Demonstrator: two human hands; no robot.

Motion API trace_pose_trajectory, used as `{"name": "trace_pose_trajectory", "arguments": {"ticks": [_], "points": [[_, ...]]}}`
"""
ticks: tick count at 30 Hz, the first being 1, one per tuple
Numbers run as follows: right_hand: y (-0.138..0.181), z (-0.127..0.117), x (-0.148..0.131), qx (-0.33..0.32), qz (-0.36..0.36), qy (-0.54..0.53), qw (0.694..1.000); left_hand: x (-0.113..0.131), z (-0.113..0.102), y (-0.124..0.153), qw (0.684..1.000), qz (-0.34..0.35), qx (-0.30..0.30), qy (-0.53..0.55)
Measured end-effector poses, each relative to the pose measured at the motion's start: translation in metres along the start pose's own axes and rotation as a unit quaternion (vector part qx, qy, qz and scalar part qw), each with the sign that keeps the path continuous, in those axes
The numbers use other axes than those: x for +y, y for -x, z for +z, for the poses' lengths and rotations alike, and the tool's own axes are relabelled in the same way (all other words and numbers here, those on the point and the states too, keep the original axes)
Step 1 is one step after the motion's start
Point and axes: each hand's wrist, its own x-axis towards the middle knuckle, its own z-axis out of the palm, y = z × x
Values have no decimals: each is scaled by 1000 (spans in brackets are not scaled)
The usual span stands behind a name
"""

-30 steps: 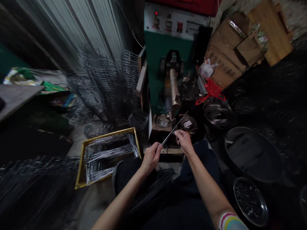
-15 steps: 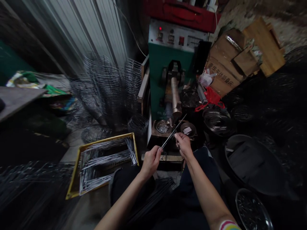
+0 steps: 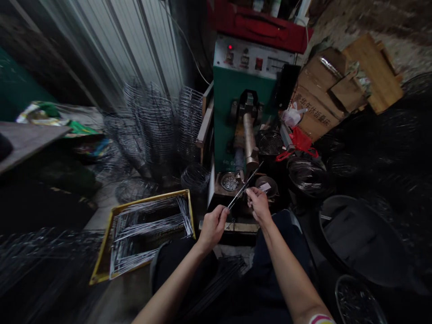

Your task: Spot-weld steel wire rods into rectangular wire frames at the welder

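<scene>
My left hand is closed around the near end of a thin metal rod, which slants up and away to the right. Close to the rod's middle, my right hand is pinched; its fingertips seem to be on the rod or on a small piece against it, too small to tell. The rod passes just in front of the electrode tips of a green spot welding machine. A round dish of small metal pieces sits left of those tips, and a dark dish with a pale scrap stands to the right.
A yellow crate of wire frames lies on the left. Stacked wire baskets stand behind it. To the right are a cardboard box, wire coils, a large dark tub and a bowl of small pieces.
The view has shifted slightly, so the machine and surroundings sit a little lower and to the right. Both hands keep nearly the same hold on the rod.
</scene>
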Motion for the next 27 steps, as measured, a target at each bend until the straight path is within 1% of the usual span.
{"name": "trace_pose_trajectory", "arguments": {"ticks": [7,16,21,24,27], "points": [[-4,3,-6,1,3,-3,1000,-1,-1,-6,1000,3,5,-5],[-9,6,-4,5,6,-10,1000,-7,-1,-11,1000,0,2,-7],[-11,5,0,8,23,-7,1000,-3,-8,-13,1000,1,-8,2],[-11,3,-1,11,15,-1,1000,0,-10,-13,1000,5,-15,5],[-11,0,-3,2,7,14,1000,-1,-7,-12,1000,4,-13,7]]}}
